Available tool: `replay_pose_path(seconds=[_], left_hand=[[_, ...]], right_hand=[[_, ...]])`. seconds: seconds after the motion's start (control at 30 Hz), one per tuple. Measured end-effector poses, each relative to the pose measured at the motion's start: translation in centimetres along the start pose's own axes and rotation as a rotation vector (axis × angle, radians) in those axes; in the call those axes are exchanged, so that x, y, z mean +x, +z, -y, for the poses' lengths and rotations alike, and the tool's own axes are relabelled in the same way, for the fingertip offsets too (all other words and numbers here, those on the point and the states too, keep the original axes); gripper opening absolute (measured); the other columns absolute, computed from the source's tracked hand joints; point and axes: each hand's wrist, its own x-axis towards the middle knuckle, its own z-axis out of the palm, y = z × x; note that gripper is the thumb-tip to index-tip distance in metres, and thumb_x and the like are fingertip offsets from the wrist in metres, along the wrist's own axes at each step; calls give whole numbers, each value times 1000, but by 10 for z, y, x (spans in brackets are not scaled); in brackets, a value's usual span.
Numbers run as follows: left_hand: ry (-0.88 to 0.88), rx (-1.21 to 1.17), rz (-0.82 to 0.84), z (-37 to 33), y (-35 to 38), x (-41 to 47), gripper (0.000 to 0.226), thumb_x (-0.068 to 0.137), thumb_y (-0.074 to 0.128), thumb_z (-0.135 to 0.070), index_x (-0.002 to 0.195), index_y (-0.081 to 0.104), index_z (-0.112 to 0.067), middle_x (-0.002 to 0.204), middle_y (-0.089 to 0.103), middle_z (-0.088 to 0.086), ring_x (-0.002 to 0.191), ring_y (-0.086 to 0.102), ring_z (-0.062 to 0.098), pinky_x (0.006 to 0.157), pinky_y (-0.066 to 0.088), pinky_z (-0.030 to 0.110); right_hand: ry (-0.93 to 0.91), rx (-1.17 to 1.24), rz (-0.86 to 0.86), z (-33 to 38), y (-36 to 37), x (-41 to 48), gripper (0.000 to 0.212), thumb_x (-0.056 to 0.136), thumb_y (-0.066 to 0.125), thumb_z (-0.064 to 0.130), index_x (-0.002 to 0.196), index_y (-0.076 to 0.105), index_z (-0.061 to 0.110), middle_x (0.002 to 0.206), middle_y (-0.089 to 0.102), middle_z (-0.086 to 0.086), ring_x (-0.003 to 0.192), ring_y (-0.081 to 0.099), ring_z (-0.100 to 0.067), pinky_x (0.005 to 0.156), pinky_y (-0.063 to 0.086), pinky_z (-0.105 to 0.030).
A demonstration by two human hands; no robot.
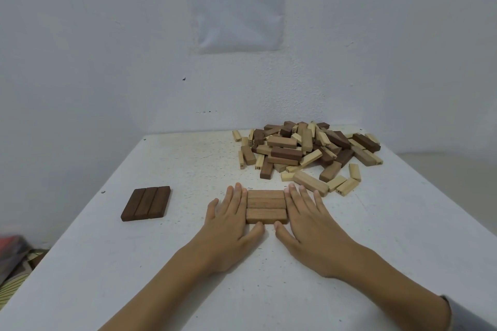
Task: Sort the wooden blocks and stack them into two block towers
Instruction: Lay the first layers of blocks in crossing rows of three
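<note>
Both hands are flat on the surface with fingers straight, not gripping anything. The left hand (228,220) presses its fingers against the left ends of a row of three mid-brown blocks (266,207), and the right hand (306,220) does the same on the right ends. Both thumbs touch the near edge of the closest block. So that little layer sits squeezed right between the two hands, blocks lying side by side and touching. There's a bit of grey sleeve (462,314) at the right wrist.

Off to the left, well apart from the hands, is a second flat layer of three dark brown blocks (146,204), also side by side. Behind the right hand is the unsorted pile (309,150), a jumble of pale, mid-brown and dark blocks up against the far right corner.

The surface (376,223) is white and kinda speckled and scuffed, pushed into a corner of plain white wall (80,62). Down at the bottom left there's some blurry striped and coloured stuff (16,263); can't tell what it is.

Writing: a printed sheet (239,8) hangs on the wall. The readable bits include "Laraskan blok yang tersasar supaya keseluruhan struktur tegak dan kemas" and "5. Ambil blok berbaki di sekitar kawasan penindanan dan masukkan ke dalam struktur atau alihkan ke kawasan simpanan". Some pale blocks have numbers on their ends; I can make out 46 and 29.
</note>
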Motion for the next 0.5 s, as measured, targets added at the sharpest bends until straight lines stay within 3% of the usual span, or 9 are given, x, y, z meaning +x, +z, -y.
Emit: replay_pose_path(seconds=[0.1, 0.17, 0.23, 0.5], left_hand=[[-9, 2, 0, -1, 1, 0, 83, 89, 3, -63, 148, -23, -10, 157, -27, 4, 143, -26, 13, 117, -11, 35], [-5, 0, -5, -1, 0, 0, 100, 67, -11, -68, 147, -24, -10, 156, -28, 4, 143, -27, 13, 117, -11, 35], [0, -13, -13, -1, 0, 0, 105, 58, -16, -66, 147, -24, -10, 156, -29, 5, 143, -27, 13, 117, -12, 34], [-6, -53, -50, -4, 4, 1, 105, 59, -15, -65, 148, -22, -9, 156, -28, 5, 143, -27, 12, 116, -13, 34]], right_hand=[[5, -9, -12, 2, 0, 0, 102, 71, -29, 66, 150, -15, 4, 161, -17, -12, 148, -19, -22, 117, -16, -37], [9, -22, -22, 3, 0, 0, 102, 70, -26, 63, 151, -14, 3, 161, -16, -13, 149, -17, -22, 118, -14, -38], [14, -24, -26, 3, 0, 0, 104, 65, -22, 60, 152, -13, 3, 162, -14, -12, 149, -15, -22, 118, -13, -38], [20, 14, -15, 4, 1, 2, 105, 63, -20, 59, 151, -13, 2, 161, -15, -13, 149, -16, -23, 119, -12, -39]])
